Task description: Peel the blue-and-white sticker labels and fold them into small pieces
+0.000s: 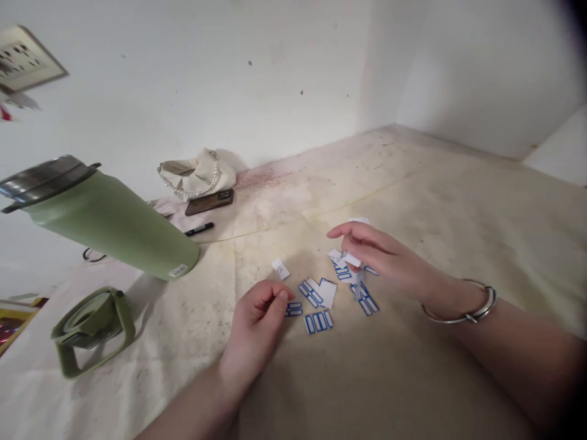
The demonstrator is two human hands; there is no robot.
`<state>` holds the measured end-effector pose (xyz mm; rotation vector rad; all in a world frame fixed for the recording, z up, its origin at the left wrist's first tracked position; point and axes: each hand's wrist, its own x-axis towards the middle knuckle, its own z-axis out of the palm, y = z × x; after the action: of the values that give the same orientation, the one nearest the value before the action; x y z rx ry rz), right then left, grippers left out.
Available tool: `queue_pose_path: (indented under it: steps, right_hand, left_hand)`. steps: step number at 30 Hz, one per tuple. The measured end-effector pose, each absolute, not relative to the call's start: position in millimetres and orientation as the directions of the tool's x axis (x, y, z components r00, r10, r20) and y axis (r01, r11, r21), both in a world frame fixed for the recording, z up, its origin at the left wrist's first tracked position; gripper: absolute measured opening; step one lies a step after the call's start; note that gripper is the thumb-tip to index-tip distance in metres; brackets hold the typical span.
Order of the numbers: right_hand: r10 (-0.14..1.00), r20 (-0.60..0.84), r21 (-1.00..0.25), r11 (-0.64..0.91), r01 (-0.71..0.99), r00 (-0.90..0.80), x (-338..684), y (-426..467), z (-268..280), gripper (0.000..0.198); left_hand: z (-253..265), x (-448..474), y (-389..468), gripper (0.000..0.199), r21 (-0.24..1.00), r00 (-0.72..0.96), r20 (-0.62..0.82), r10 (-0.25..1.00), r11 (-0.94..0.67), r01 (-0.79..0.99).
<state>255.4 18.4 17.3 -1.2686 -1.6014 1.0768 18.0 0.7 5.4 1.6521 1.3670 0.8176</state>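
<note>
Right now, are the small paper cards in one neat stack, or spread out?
Spread out. The small paper cards lie scattered on the table near the left hand and right hand, some overlapping, others apart.

The pale table bears paper cards, a green tumbler and green lid.

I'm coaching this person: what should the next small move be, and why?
Probably slide apart the overlapping cards with the left hand, which is close beside them: they partly cover one another, so not every card shows whole.
</note>
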Motion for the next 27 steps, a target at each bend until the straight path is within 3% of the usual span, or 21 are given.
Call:
queue_pose_path:
  steps: [8,11,15,17,19,22,27]
  right_hand:
    - [0.977,0.141,-0.938,0.183,0.296,-0.158,255,23,17,0.024]
    - [0.977,0.185,-0.898,0.211,0.387,-0.102,256,23,19,0.030]
    - [0.944,0.329,-0.647,0.206,0.734,0.025,268,30,11,0.042]
    - [0.947,0.321,-0.503,0.145,0.852,0.029,276,37,2,0.050]
    - [0.975,0.220,-0.431,0.127,0.893,-0.033,281,40,-7,0.055]
    - [0.970,0.131,-0.418,0.239,0.876,-0.202,276,36,-13,0.055]
    - [0.882,0.145,-0.570,0.445,0.691,-0.448,248,12,-5,0.058]
  left_hand:
    - [7,19,0,0.022,0.883,0.216,-0.003,0.976,-0.099,0.459]
    - [7,19,0,0.023,0.882,0.220,-0.003,0.976,-0.101,0.459]
    - [7,19,0,0.023,0.880,0.218,-0.005,0.976,-0.099,0.464]
    - [7,19,0,0.023,0.881,0.221,-0.002,0.975,-0.103,0.461]
    - [7,19,0,0.023,0.882,0.220,0.001,0.975,-0.105,0.459]
    - [7,19,-1,0.022,0.883,0.210,0.002,0.978,-0.100,0.459]
    - [9,20,0,0.021,0.891,0.227,0.009,0.974,-0.111,0.440]
